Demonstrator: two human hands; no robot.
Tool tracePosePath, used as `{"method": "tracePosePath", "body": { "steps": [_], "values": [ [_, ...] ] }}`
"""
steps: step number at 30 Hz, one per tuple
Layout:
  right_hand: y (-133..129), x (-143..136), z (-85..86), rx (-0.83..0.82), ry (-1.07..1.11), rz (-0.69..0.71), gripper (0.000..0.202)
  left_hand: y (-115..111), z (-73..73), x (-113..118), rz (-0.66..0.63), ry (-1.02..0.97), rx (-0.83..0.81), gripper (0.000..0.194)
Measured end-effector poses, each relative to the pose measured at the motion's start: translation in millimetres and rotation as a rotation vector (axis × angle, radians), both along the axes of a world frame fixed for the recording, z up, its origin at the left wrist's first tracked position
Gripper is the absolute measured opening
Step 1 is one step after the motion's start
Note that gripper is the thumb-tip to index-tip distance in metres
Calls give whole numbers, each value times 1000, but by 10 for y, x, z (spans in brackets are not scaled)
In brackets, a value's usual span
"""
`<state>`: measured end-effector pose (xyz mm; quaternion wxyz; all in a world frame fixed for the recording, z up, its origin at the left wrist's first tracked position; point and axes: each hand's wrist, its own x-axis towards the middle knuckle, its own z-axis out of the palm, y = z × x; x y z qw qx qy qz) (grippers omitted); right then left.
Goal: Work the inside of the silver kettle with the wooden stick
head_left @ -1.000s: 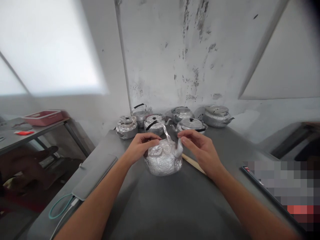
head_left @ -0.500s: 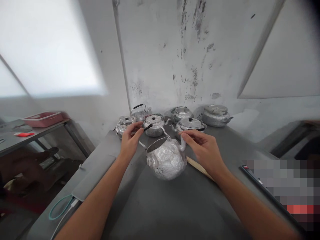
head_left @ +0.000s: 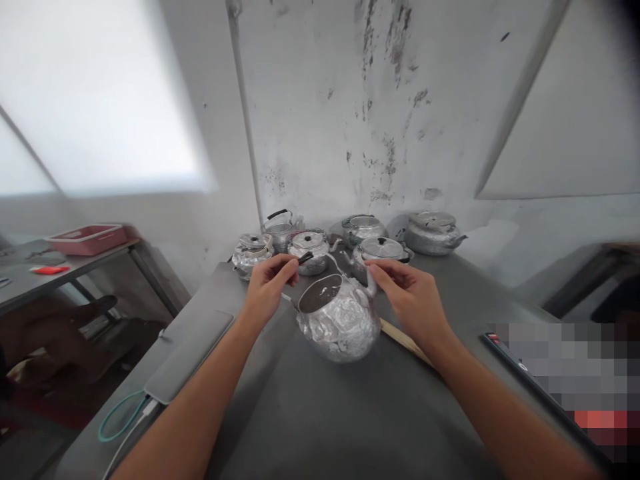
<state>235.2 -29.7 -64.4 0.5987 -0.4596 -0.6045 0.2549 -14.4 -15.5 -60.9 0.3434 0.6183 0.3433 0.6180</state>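
A crumpled, silvery metal kettle [head_left: 343,327] without a lid is in front of me, its round opening tilted toward the left. My left hand [head_left: 270,283] is closed on the black grip of its handle, above the opening. At the spout on the right, my right hand [head_left: 407,290] pinches the tip between thumb and fingers. Whether the kettle's base touches the table cannot be made out. Behind it stand a lidded kettle [head_left: 311,257] and another lidded kettle [head_left: 383,252] with a black knob.
Along the wall are more kettles, including a wide one [head_left: 434,233] at the right. A wooden stick [head_left: 407,341] lies by my right forearm. A flat grey device [head_left: 193,353] with cables lies left; a blurred-out screen [head_left: 565,387] lies right. A pink basket [head_left: 89,240] sits on another table.
The kettle has shifted slightly right and tipped, so more of its inside shows. My left hand has moved right with the handle grip; my right hand stays at the spout.
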Motion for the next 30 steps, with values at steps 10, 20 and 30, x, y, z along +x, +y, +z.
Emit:
{"method": "tracePosePath", "body": {
  "steps": [10,20,30],
  "values": [
    [32,7,-21,-12,-7,-10,25,-17,2,-20,-72,-10,-7,23],
    [49,-7,-32,-37,-23,7,26,-48,21,-10,-188,-85,-224,39],
    [17,-11,15,-34,-65,-1,28,17,-28,-19,-287,-136,-445,40]
  ]
}}
